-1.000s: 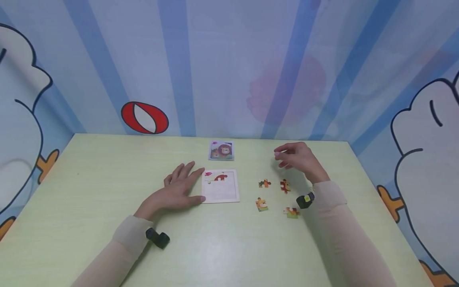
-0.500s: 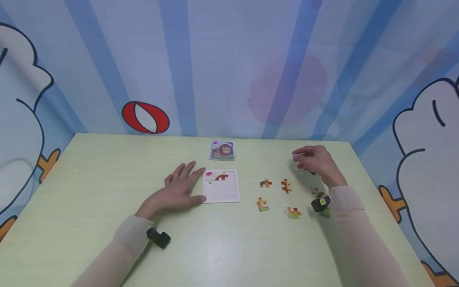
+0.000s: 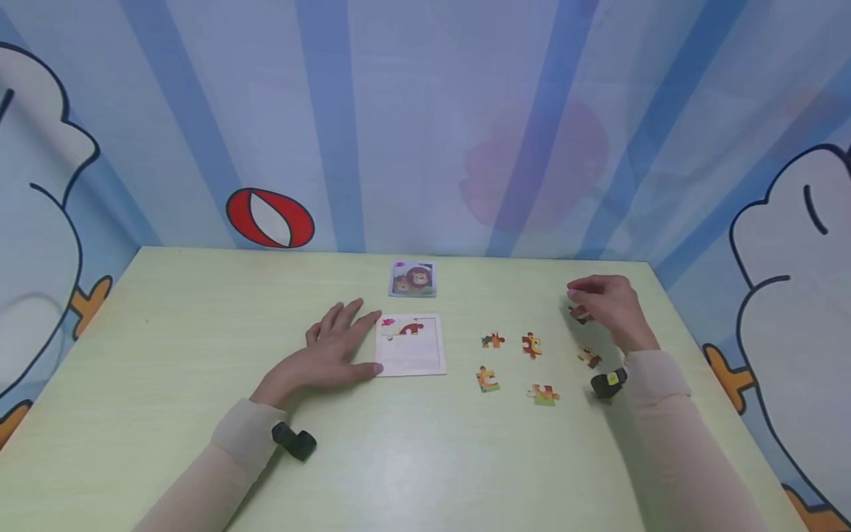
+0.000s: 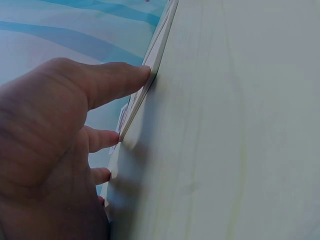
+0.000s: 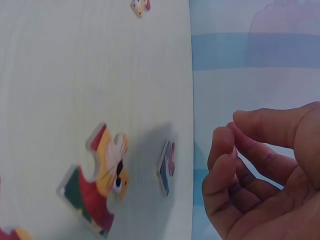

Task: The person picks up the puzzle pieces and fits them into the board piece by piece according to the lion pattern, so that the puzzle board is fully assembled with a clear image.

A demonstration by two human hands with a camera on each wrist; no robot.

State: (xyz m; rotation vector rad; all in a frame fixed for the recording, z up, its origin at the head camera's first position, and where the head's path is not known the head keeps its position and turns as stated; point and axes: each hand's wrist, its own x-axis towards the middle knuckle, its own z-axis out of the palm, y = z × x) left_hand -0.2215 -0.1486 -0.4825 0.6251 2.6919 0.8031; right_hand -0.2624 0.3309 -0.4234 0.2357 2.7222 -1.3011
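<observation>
My left hand rests on the table with fingers spread, its thumb and index fingertips touching the left edge of a white puzzle tray. The left wrist view shows those fingertips against the tray's side. Joined pieces with dark red and pink lie along the tray's upper part. My right hand hovers over a puzzle piece at the far right. Its fingers are loosely curled, thumb near the index finger. In the right wrist view nothing sits between them, and that dark piece lies on the table apart from the hand.
Loose puzzle pieces lie right of the tray: an orange-green one, a red-orange one, a yellow one, a green-bottomed one and a brownish one. A lion picture card lies behind the tray. A printed curtain backs the table.
My right hand has moved rightward and slightly nearer, over the far right pieces, uncovering the brownish piece and the one by its fingers. My left hand has stayed at the tray.
</observation>
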